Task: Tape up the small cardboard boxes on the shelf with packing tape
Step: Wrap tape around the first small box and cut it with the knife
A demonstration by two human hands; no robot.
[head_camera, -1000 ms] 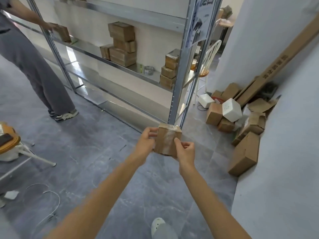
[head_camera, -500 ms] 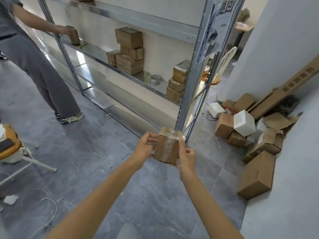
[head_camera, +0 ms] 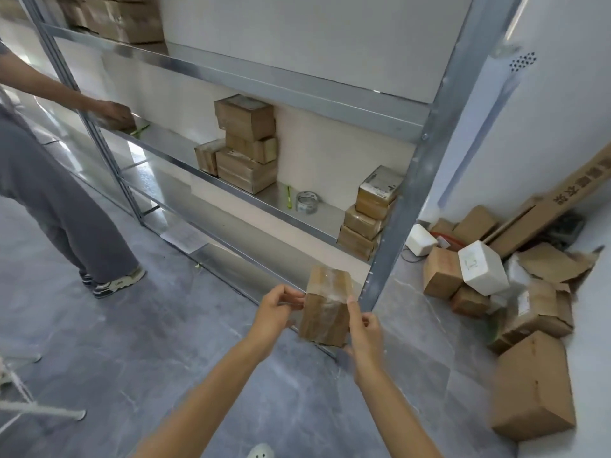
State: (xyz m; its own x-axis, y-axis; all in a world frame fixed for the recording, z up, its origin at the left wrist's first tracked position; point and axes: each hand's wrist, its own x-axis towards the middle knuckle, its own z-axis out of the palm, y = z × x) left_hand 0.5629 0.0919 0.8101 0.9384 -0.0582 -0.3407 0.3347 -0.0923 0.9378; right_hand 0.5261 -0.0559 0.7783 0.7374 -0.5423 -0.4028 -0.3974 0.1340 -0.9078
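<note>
- Left hand (head_camera: 274,309) — fingertips pinching the left face of the taped small box (head_camera: 325,309).
- Right hand (head_camera: 365,328) — gripping its right edge.
- Tape roll (head_camera: 306,202) on the shelf (head_camera: 231,188).

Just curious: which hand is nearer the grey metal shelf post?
Right. Right hand is beside the grey metal post; left hand is past the brown cardboard box.
</note>
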